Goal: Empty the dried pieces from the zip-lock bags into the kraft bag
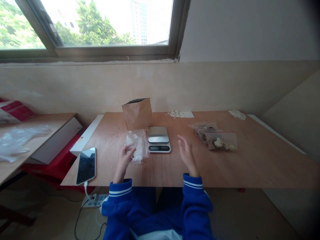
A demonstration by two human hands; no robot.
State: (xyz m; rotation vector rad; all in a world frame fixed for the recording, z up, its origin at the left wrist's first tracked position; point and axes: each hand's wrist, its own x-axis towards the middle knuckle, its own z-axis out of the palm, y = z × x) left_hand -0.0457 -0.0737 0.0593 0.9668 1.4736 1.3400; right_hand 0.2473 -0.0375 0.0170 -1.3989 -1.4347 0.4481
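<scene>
The left hand (123, 159) pinches the near edge of a stack of clear zip bags (137, 144) lying on the wooden bench (250, 163), just left of a small digital scale (158, 139). The right hand (185, 154) hovers beside the scale, fingers spread, holding nothing.

Sleeves (192, 200): bright blue, with white stripes at the cuffs.
Table (250, 163): warm reddish-brown wood grain.
Paper bag (137, 113): plain kraft brown.
Scale (159, 139): silver platform, white body, dark display.
Empty bags (137, 144): clear plastic with a red strip.
Filled bags (215, 136): clear, holding brown and cream pieces.
Phone (86, 165): black screen, white rim.
</scene>
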